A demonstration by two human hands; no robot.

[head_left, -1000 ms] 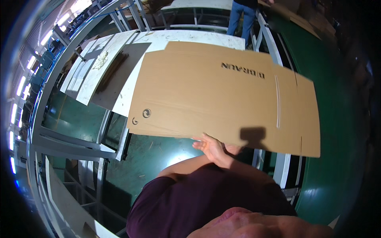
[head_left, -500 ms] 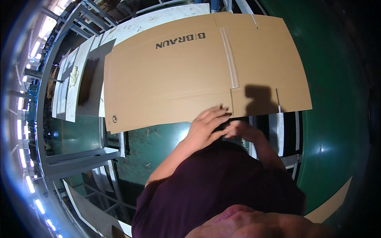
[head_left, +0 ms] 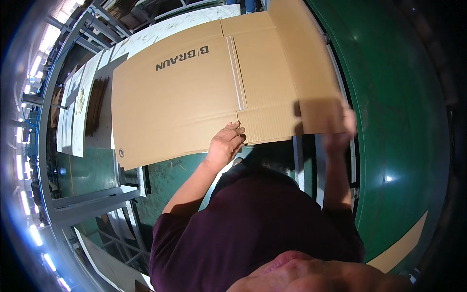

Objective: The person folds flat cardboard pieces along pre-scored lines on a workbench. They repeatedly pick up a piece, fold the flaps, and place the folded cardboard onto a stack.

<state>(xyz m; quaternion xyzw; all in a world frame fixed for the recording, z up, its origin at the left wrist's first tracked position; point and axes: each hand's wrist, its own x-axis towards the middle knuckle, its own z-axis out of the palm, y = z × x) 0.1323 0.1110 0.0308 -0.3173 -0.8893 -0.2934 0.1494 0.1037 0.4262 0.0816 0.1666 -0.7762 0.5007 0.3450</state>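
A large flattened cardboard box (head_left: 170,102), brown with dark print and a pale strip across it, lies in front of me. My left hand (head_left: 225,146) is at its near edge beside a cut slot, fingers bent and close together over the board, the thumb side hidden. At the right end, an end panel (head_left: 311,63) is bent up along a crease and blurred. My right hand (head_left: 342,126), smeared by motion, is at that panel's near right corner, its fingers around the outer edge.
Under and behind the box stands a white-topped table (head_left: 146,36) with a grey metal frame (head_left: 92,202). Brown cardboard pieces (head_left: 97,104) are stacked at the left. A green floor (head_left: 399,146) stretches along the right, with another cardboard sheet (head_left: 401,246) at lower right.
My right hand has moved from near my left hand out to the box's right end, and that end panel has come up. The box and my left hand have shifted left.
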